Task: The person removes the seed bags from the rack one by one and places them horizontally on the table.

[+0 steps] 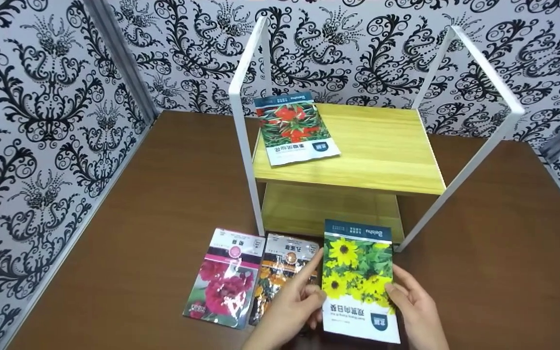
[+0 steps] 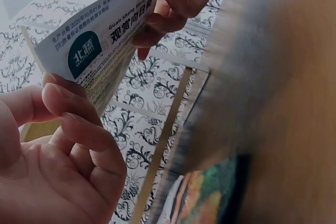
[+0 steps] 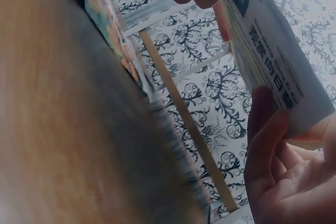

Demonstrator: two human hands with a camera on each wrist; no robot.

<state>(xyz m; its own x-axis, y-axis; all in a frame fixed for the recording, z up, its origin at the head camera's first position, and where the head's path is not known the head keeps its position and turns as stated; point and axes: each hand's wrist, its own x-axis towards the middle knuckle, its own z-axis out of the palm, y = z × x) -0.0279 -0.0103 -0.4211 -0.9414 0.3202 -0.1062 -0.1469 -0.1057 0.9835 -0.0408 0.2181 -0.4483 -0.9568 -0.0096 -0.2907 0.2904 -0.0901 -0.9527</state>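
A seed packet with yellow flowers (image 1: 358, 277) is held up in front of the shelf, its printed front facing up. My left hand (image 1: 292, 301) pinches its left edge, and my right hand (image 1: 416, 306) grips the right edge with the thumb on the front. In the left wrist view, the left fingers (image 2: 79, 108) hold a lower corner of the white end. The right wrist view shows the right hand (image 3: 289, 171) pinching the opposite side. Beside the left hand, a packet with orange flowers (image 1: 272, 272) lies partly covered. Left of it lies a packet with pink flowers (image 1: 226, 287).
A small two-tier shelf has a white frame (image 1: 243, 136), an upper wooden board (image 1: 382, 146) and a lower board (image 1: 328, 204). A red-flower packet (image 1: 294, 126) lies on the upper board's left side. The brown table (image 1: 129, 218) meets patterned walls (image 1: 42, 121) behind and at the left.
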